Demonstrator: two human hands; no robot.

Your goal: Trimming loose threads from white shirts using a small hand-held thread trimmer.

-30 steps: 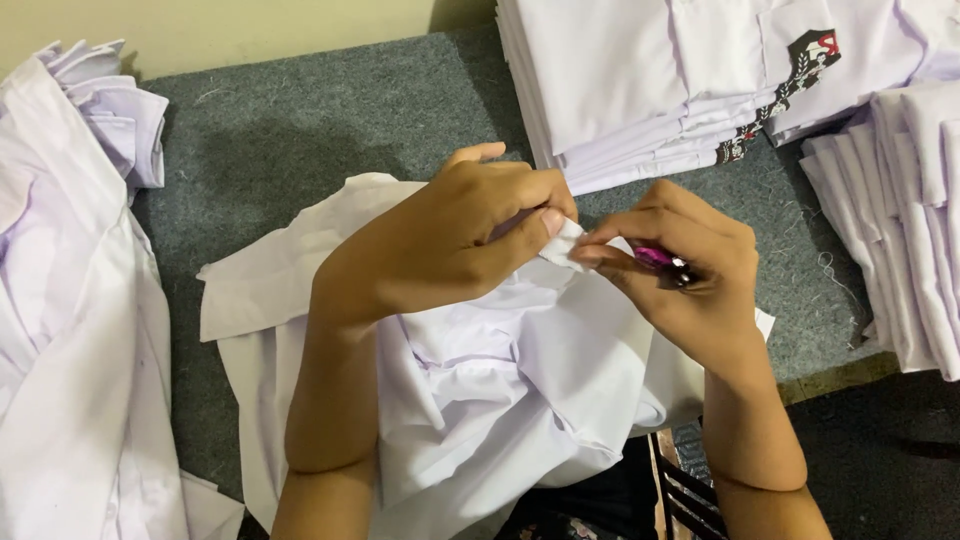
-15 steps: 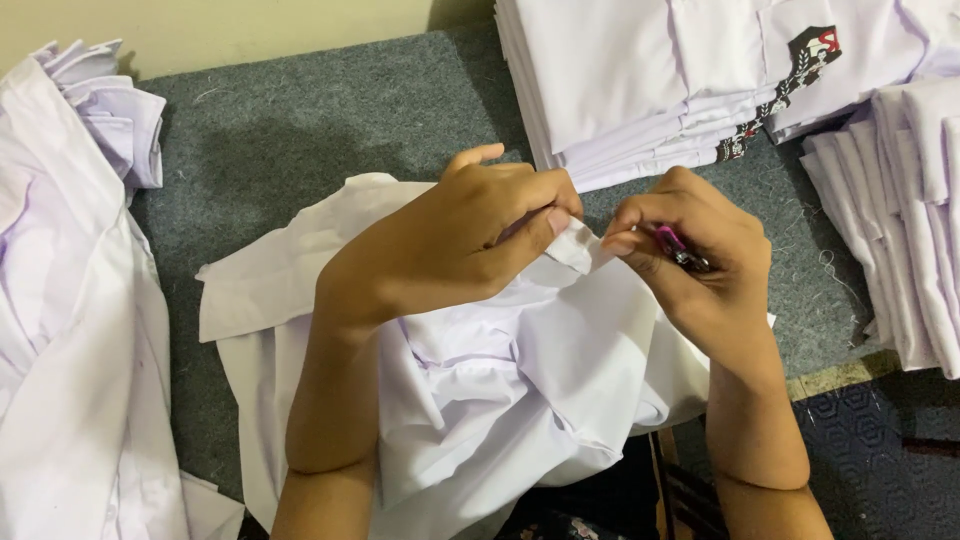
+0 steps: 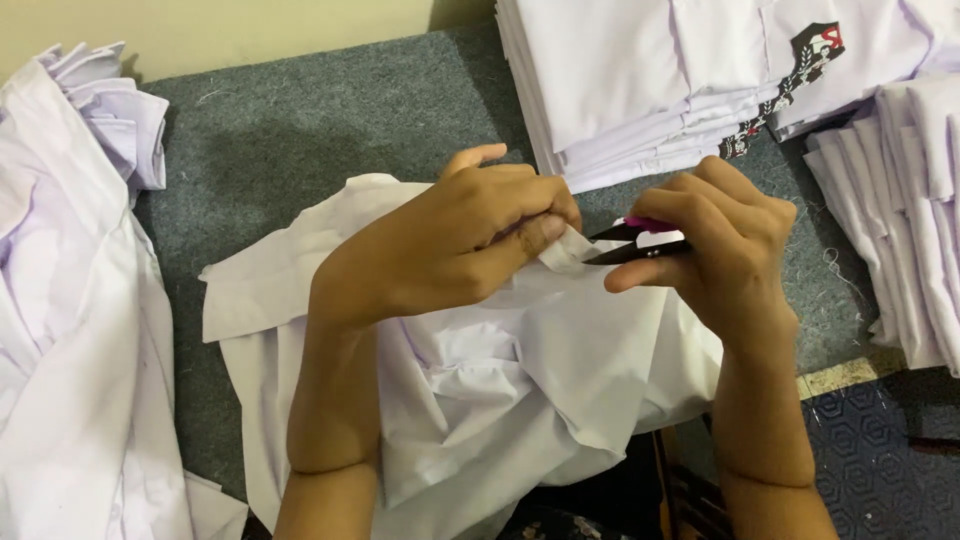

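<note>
Head view: the small thread snips [image 3: 640, 243], with black blades and a pink handle, are mostly hidden inside the right hand [image 3: 715, 250] at centre right, and the stacks of folded white shirts [image 3: 650, 80] are cut off by the upper and right edges. The left hand [image 3: 450, 245], wrist bent at frame centre, pinches a fold of the white shirt [image 3: 540, 390] between thumb and fingers, its fingers clamped together on the cloth. The right hand's fingers curl tight around the snips, whose tips touch the pinched fold above the grey felt table [image 3: 300, 130]; a heap of white garments [image 3: 70, 330] fills the left edge.
</note>
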